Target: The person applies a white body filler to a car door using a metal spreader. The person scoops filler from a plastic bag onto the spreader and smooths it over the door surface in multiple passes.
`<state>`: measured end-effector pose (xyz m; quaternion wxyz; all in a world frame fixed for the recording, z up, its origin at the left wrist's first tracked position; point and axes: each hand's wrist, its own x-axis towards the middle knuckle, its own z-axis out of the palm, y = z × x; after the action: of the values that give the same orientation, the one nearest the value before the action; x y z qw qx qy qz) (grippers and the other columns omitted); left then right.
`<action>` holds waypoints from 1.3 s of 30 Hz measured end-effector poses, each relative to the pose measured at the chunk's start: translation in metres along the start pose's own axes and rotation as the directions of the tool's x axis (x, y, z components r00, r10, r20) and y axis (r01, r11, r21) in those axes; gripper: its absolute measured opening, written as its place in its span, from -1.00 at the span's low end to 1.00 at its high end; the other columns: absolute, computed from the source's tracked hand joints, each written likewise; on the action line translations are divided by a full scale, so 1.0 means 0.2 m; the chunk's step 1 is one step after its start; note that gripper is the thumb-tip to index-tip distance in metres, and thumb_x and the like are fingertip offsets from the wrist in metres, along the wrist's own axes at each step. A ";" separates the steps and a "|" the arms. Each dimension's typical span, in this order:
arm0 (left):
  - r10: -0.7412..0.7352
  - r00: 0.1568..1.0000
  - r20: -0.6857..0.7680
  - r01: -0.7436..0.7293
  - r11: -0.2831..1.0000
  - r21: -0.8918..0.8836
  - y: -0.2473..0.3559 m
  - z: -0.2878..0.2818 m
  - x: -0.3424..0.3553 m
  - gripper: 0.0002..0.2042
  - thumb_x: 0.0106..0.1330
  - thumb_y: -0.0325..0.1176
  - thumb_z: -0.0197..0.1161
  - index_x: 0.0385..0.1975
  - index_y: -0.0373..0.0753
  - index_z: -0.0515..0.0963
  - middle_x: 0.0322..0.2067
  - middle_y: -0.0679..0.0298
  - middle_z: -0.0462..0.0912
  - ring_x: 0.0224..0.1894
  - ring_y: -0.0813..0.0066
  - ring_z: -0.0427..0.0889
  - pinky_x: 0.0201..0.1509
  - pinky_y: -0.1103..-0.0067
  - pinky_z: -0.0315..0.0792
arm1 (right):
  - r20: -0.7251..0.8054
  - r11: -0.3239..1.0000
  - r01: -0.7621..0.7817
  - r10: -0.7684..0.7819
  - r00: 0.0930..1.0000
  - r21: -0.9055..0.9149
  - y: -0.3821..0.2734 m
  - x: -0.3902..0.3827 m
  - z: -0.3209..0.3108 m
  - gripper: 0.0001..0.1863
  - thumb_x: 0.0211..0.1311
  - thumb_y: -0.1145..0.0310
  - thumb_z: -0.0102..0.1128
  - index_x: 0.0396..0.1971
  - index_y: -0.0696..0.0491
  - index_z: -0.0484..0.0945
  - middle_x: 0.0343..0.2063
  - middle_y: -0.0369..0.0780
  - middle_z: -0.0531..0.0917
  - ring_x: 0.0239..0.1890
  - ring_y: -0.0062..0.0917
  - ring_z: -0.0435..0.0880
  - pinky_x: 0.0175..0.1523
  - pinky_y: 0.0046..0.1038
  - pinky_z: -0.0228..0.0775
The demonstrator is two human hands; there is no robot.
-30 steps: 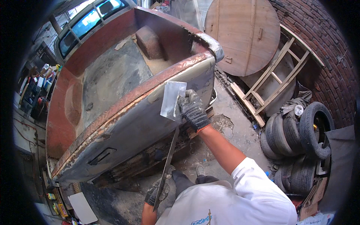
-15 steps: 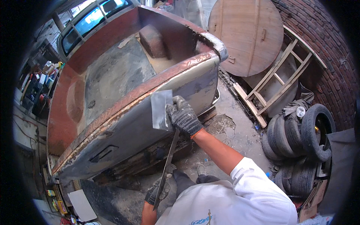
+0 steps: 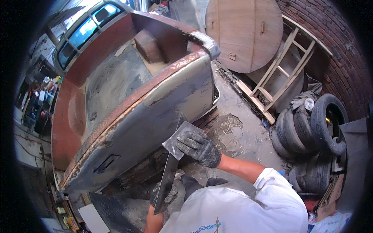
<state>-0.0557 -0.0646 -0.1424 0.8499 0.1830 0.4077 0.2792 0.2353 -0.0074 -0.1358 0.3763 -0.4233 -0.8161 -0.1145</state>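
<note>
My right hand (image 3: 199, 147), in a grey-and-black work glove, grips a translucent flexible spreader (image 3: 188, 127). The spreader lies against the upper part of a long, narrow dark flat board (image 3: 166, 183). That board slants upward from my left hand (image 3: 171, 193), which is gloved too and closed around its lower part, partly hidden behind it. Just beyond both hands stands the tailgate (image 3: 128, 139) of a pickup truck bed, with patchy grey and beige filler on its outer face. Its top edge (image 3: 128, 112) is worn and reddish.
The rust-red truck bed (image 3: 112, 73) fills the left and far side. A round wooden panel (image 3: 244, 35) and a wooden frame (image 3: 285, 70) lean by the brick wall (image 3: 330, 50). Stacked tyres (image 3: 295, 136) stand at right. A white sheet (image 3: 93, 219) lies lower left.
My right hand has come down from the tailgate's top edge with the spreader, onto the board. The board has turned to show more of its flat face.
</note>
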 end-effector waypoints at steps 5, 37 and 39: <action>0.062 0.971 0.232 -0.077 0.995 0.057 0.10 0.25 -0.01 -0.41 0.37 -0.09 0.01 0.22 -0.47 0.23 -0.64 0.22 0.46 -0.83 0.60 0.26 -0.77 0.69 0.17 | -0.078 1.000 -0.010 0.009 0.997 -0.010 0.02 -0.14 -0.01 -0.51 0.02 0.36 0.16 0.06 -0.11 0.53 0.11 -0.29 0.50 0.09 -0.37 0.47 0.13 -0.24 0.36; 0.880 0.201 -0.430 -0.857 0.371 0.359 0.36 0.27 -0.41 -0.77 0.25 -0.37 0.33 -0.14 -0.17 0.50 -0.25 0.41 0.56 -0.34 0.67 0.48 -0.34 0.68 0.40 | 0.145 0.426 -0.657 0.761 0.632 0.622 -0.62 0.29 0.13 -0.83 0.30 0.35 0.11 -0.28 0.16 0.47 -0.54 -0.14 0.57 -0.51 -0.39 0.58 -0.37 -0.35 0.40; 0.899 0.221 -0.378 -0.732 0.409 0.545 0.32 0.19 -0.49 -0.82 0.26 -0.37 0.33 -0.20 -0.20 0.53 -0.28 0.37 0.57 -0.34 0.64 0.47 -0.33 0.62 0.39 | 0.014 0.567 -0.600 0.720 0.694 0.564 -0.70 0.33 0.12 -0.77 0.28 0.31 0.13 -0.26 0.19 0.48 -0.48 -0.03 0.60 -0.41 -0.16 0.59 -0.25 -0.26 0.41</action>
<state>-0.0972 -0.0785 -0.0271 0.3495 0.3714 0.5345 0.6739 0.0908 -0.0416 -0.0878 0.5789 -0.5625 -0.5484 0.2184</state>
